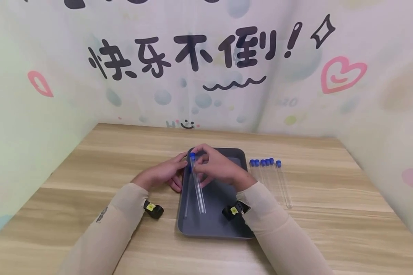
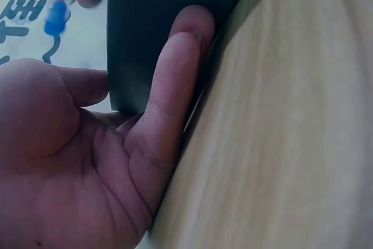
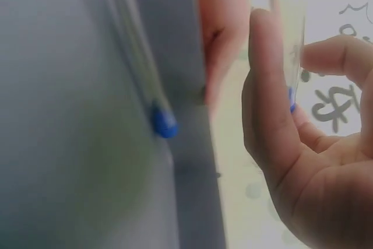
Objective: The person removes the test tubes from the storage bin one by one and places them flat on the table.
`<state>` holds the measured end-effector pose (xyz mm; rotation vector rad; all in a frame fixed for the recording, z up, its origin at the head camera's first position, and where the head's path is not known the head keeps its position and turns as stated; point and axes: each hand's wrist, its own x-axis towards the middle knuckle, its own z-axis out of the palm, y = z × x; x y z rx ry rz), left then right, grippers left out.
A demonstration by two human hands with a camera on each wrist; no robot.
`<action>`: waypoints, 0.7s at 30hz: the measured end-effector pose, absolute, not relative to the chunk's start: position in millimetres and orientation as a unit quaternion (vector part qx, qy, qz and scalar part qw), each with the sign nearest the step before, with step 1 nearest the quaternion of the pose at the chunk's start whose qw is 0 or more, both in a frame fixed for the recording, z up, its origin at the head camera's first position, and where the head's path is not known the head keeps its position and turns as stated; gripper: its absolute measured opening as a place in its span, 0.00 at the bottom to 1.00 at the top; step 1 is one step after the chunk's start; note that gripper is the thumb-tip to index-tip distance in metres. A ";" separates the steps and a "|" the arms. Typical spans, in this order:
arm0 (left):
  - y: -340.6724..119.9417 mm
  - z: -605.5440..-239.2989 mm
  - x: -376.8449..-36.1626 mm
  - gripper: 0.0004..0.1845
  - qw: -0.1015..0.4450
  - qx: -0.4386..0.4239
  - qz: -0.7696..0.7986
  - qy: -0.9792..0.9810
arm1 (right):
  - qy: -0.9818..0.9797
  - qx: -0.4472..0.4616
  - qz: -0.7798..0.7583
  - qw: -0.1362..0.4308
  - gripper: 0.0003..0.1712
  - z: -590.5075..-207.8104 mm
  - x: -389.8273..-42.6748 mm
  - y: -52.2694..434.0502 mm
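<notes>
My right hand (image 1: 215, 166) pinches a clear test tube with a blue cap (image 1: 197, 187) near its capped end, tilted over the dark grey tray (image 1: 223, 227). In the right wrist view this tube (image 3: 293, 65) stands between thumb and fingers. Another blue-capped test tube (image 3: 137, 45) lies in the tray along its left wall. At the tray's left side is my left hand (image 1: 161, 173), fingers laid against the outer wall; the left wrist view shows a nearly straight finger (image 2: 175, 80) along it and the thumb at the rim.
To the right of the tray, several blue-capped test tubes (image 1: 266, 177) lie side by side on the wooden table (image 1: 330, 179). A printed curtain (image 1: 192, 103) hangs behind the table and at both sides. Each wrist carries a small black camera (image 1: 153, 210).
</notes>
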<state>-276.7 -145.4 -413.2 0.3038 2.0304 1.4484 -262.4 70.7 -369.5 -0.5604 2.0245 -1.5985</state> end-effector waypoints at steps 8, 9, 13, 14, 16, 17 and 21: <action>-147.0 -416.2 -276.4 0.28 0.308 0.114 0.561 0.760 | 0.748 -0.196 -0.586 0.242 0.28 -350.9 -250.1 81.6; -146.5 -416.6 -276.4 0.28 0.308 0.112 0.562 0.760 | 0.749 -0.193 -0.585 0.243 0.28 -349.6 -249.2 83.5; -147.0 -419.5 -277.0 0.29 0.307 0.109 0.563 0.759 | 0.753 -0.181 -0.585 0.242 0.29 -346.1 -245.1 90.5; -147.3 -420.3 -276.8 0.29 0.308 0.108 0.563 0.759 | 0.754 -0.179 -0.585 0.240 0.28 -346.0 -244.2 92.5; -147.5 -421.1 -276.3 0.29 0.311 0.107 0.561 0.760 | 0.758 -0.175 -0.584 0.233 0.28 -345.0 -242.3 97.0; -147.7 -420.8 -276.2 0.29 0.311 0.108 0.559 0.761 | 0.760 -0.175 -0.584 0.227 0.28 -344.3 -241.6 99.5; -148.0 -419.5 -276.1 0.29 0.307 0.109 0.557 0.764 | 0.767 -0.169 -0.586 0.198 0.30 -340.7 -238.2 110.9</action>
